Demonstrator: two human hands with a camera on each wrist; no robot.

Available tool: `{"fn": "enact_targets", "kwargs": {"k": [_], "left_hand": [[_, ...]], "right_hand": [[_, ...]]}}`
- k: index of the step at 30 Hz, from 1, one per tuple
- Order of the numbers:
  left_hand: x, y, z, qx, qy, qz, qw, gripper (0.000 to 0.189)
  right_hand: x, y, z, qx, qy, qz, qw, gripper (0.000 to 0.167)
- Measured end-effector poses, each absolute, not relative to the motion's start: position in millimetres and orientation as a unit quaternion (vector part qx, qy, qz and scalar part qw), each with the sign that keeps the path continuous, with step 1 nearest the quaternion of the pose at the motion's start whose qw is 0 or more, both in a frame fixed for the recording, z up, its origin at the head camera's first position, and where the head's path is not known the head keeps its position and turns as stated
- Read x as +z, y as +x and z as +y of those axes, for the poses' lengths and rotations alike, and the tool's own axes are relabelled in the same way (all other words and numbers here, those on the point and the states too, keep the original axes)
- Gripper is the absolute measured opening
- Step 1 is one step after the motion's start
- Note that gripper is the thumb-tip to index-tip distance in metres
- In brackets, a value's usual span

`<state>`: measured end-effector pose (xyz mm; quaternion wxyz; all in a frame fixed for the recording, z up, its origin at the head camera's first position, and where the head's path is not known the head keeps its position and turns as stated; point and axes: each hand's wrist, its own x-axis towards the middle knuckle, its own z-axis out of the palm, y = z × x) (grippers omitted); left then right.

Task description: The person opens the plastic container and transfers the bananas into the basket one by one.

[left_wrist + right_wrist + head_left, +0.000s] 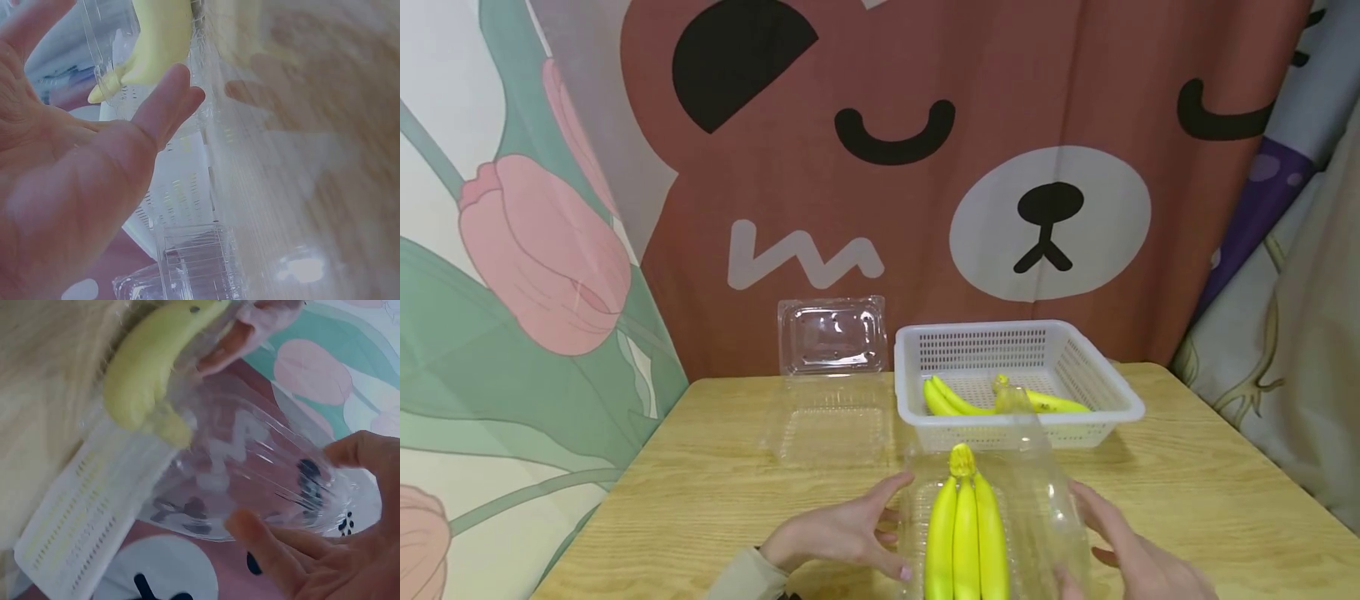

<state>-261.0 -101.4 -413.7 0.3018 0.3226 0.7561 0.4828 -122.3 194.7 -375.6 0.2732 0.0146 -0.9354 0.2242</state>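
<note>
A bunch of yellow bananas point(966, 533) lies in the base of a clear plastic clamshell container point(916, 533) at the table's near side. Its hinged lid point(1051, 508) stands raised on the right, tilted up from the base. My left hand point(850, 533) is at the container's left wall, thumb and fingers spread with the fingertips right at the rim. In the left wrist view its fingers point(165, 103) look nearly straight. My right hand point(1138, 550) holds the lid from the outside. The right wrist view shows the lid point(250, 469) between its thumb and fingers.
A white perforated basket point(1018, 421) with more bananas point(951, 398) stands behind the container. Left of it another clear clamshell container point(831, 417) sits with its lid up. A curtain with a bear print point(910, 217) hangs behind the wooden table point(700, 467).
</note>
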Motion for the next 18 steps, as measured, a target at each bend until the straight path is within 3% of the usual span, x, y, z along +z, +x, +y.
{"fn": "enact_targets", "kwargs": {"k": [6, 10, 14, 15, 18], "left_hand": [[-414, -261, -101, 0.485, 0.318, 0.753, 0.309, 0.107], [-413, -262, -101, 0.487, 0.321, 0.750, 0.314, 0.106], [-412, -263, -102, 0.489, 0.323, 0.744, 0.321, 0.105], [-412, -263, -102, 0.487, 0.323, 0.744, 0.323, 0.105], [-412, -264, -102, 0.481, 0.323, 0.749, 0.323, 0.104]], "right_hand": [[-374, -133, 243, 0.362, 0.011, -0.920, 0.152, 0.106], [-376, -134, 274, 0.277, 0.034, -0.944, 0.174, 0.104], [-384, -130, 292, 0.168, 0.006, -0.958, 0.234, 0.101], [-387, -129, 295, 0.152, -0.007, -0.960, 0.234, 0.101], [-394, -127, 304, 0.118, -0.044, -0.978, 0.164, 0.104]]}}
